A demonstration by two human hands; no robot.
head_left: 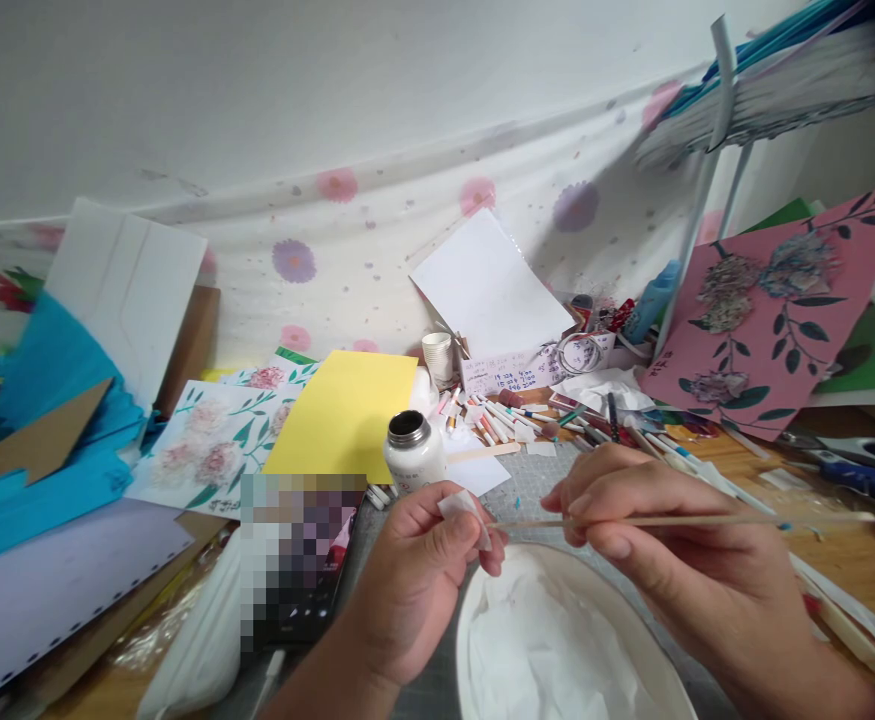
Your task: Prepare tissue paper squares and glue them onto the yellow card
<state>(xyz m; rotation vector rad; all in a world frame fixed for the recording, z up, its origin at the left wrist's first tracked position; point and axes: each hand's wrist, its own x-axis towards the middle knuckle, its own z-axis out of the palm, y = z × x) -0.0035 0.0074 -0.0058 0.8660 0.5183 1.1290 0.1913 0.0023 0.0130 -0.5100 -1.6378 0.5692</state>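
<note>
My left hand (pixel 429 580) pinches a small piece of white paper (pixel 461 512) between thumb and fingers. A thin wooden stick (pixel 677 520) lies almost level in the closed fingers of my right hand (pixel 677 560). The stick's left end reaches the white paper; whether it touches is hard to tell. Its pale right end sticks out past my right hand. Below both hands is a white bowl (pixel 464 640) with crumpled white tissue (pixel 557 640) in it. A white jar (pixel 414 458) with an open dark mouth stands just behind my left hand.
A phone (pixel 309 590), partly blurred out, leans at left. Behind are yellow paper (pixel 343 415), scattered marker pens (pixel 493 420), paper cups (pixel 438 358) and a white sheet (pixel 489 285). Scissors (pixel 857 448) and a pink flower picture (pixel 774 310) are at right. Blue paper (pixel 54 490) fills the left.
</note>
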